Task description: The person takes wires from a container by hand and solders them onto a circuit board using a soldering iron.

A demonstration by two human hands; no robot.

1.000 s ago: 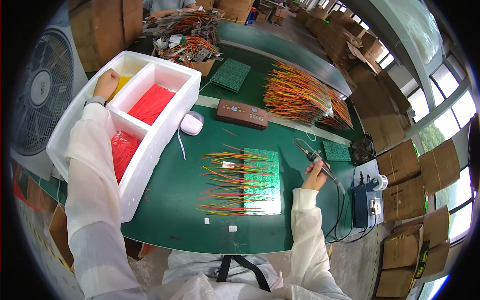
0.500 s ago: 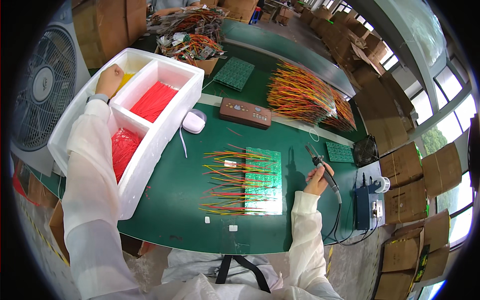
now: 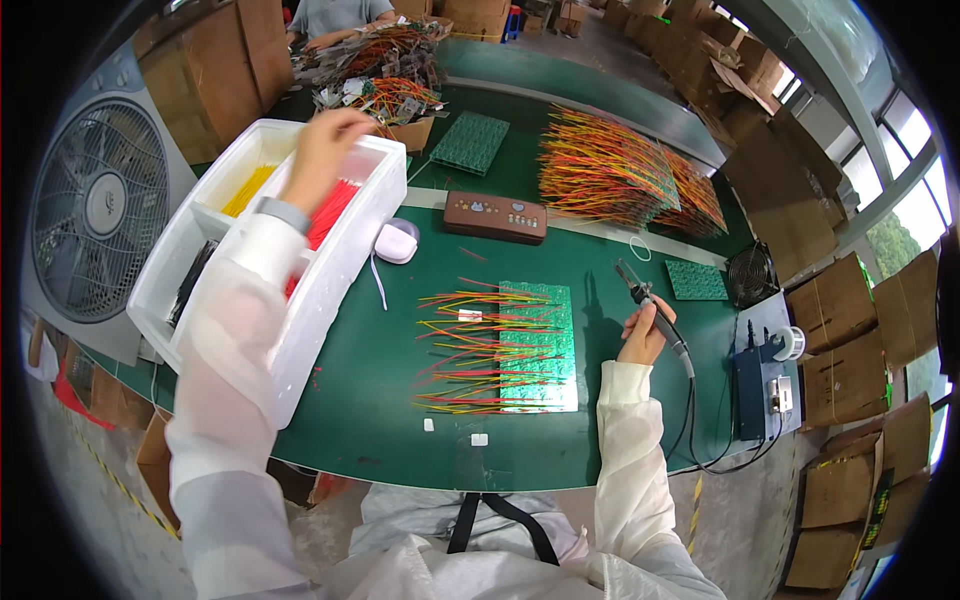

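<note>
My left hand (image 3: pixel 325 155) is raised over the white foam box (image 3: pixel 385 165), above its compartment of red wires (image 3: pixel 335 210). Its fingers look pinched together but are slightly blurred, and whatever they hold cannot be made out. Cut yellow wires (image 3: pixel 248 190) fill the neighbouring compartment. At the right, my right hand (image 3: pixel 645 330) is closed round a soldering iron (image 3: pixel 670 328), tip pointing up and away to the left. Between my hands lies a green circuit board panel (image 3: pixel 545 345), with red and yellow wires (image 3: pixel 455 350) sticking out over its left side.
A brown pencil case (image 3: pixel 495 218) and a white earbud case (image 3: pixel 396 243) lie beyond the panel. Bundled wired boards (image 3: pixel 610 170) are heaped at the back. A blue soldering station (image 3: pixel 762 400) and small fan (image 3: pixel 753 275) stand right, a large fan (image 3: pixel 105 205) left. Another person (image 3: pixel 340 15) sits far off.
My left hand has lifted out of the yellow wire compartment and moved right, over the red wires. My right hand keeps hold of the soldering iron. The view has shifted slightly.
</note>
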